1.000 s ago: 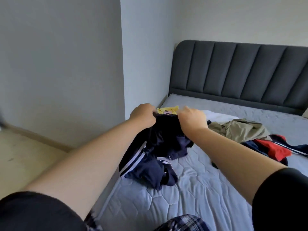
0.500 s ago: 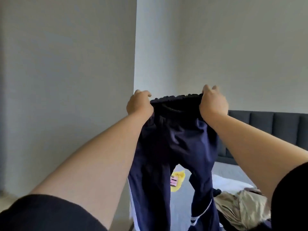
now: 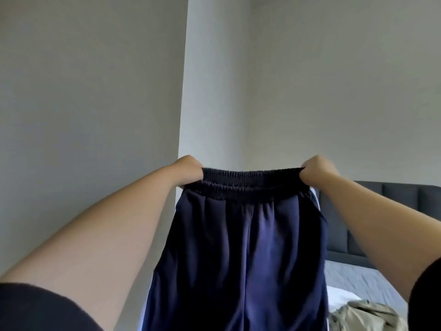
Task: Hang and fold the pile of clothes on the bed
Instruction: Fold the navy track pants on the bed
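Note:
A pair of navy track pants with a dark elastic waistband and white side stripes hangs in the air in front of me. My left hand grips the left end of the waistband. My right hand grips the right end, and the band is stretched flat between them. The legs drop out of view at the bottom. The pants hide most of the pile; a khaki garment shows on the bed at the lower right.
A dark grey padded headboard stands behind the bed at the right. A white cloth lies next to the khaki garment. Plain grey walls meet in a corner straight ahead.
The pants came up off the bed to arm height. My hands then moved apart along the waistband, pulling it wide and flat, and the view tilted upward.

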### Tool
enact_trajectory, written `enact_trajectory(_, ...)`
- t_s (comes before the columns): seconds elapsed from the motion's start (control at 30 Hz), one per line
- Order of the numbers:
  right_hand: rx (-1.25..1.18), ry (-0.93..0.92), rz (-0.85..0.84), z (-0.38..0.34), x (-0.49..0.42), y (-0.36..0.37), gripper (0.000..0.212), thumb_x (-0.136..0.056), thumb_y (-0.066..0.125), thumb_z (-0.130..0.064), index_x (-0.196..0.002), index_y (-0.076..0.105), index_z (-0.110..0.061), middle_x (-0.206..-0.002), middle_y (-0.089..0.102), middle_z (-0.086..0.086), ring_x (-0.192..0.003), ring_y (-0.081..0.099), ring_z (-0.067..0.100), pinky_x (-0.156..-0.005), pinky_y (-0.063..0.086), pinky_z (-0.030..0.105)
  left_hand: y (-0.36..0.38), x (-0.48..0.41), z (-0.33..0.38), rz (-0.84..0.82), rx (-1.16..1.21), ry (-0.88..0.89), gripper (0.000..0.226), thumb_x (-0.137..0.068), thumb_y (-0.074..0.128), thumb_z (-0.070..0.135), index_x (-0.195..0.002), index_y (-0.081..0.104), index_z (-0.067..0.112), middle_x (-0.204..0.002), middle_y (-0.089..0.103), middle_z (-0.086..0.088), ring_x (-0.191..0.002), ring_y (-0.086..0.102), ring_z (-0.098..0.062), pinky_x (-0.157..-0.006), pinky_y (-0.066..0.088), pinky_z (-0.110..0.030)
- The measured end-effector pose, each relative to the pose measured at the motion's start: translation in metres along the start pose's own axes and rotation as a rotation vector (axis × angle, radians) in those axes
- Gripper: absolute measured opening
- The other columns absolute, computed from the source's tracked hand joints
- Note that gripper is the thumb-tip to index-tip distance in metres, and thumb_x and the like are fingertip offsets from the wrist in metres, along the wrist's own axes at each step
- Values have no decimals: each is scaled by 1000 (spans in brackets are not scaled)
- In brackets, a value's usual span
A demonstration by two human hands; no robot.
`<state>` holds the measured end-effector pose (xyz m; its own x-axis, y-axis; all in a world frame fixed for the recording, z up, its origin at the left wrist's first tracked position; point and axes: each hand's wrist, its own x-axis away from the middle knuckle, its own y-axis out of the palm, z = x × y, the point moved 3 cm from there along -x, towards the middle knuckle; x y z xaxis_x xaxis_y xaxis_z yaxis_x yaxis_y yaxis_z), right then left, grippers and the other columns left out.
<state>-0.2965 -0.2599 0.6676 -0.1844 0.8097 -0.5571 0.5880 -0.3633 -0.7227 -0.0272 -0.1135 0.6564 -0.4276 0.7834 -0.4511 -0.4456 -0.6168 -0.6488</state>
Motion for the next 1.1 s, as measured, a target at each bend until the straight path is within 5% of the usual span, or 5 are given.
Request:
enact_trajectory(0.27,-726,82,-469,15,4,31,22,-84,49,16,-98,61,3,-91,64,17,-79,62,24,-78,56,37,25,2,-36,-120,629,-278,32,-74,45,13,-45,33,21,-54,37,0,-50,33,-17,-55,25,-28)
enact_trajectory(0.5,-813,138,-854,35,33,47,18,-74,57,-20,-75,64,-3,-71,71,13,-61,69,23,-53,54,27,27,12,-65,-370,649,-251,89,-32,65,84,-91,72,17,-101,74,-7,-90,71,-22,-80,53,-35)
enact_trajectory(0.63,-948,126,-844,49,38,55,66,-45,73,-72,-70,79,-11,-87,75,10,-76,73,22,-61,57,29,28,26,-76,-618,782,-125,82,-18,93,55,-88,78,15,-101,73,-8,-89,71,-19,-70,58,-31)
enact_trajectory(0.8,-889,21,-1013,45,54,75,60,-54,91,-31,-101,71,0,-105,71,17,-91,70,27,-79,57,37,32,32,-88,-551,484,-239,35,-69,80,7,-103,70,5,-118,66,-19,-102,65,-29,-98,49,-43)
enact_trajectory(1.1,-953,-20,405,-85,22,4,20,-92,59,-29,-86,58,-10,-74,57,0,-73,57,22,-57,40,27,-35,22,52,763,284,123,27,-74,65,22,-58,45,14,-54,49,4,-50,45,-14,-43,29,-23)
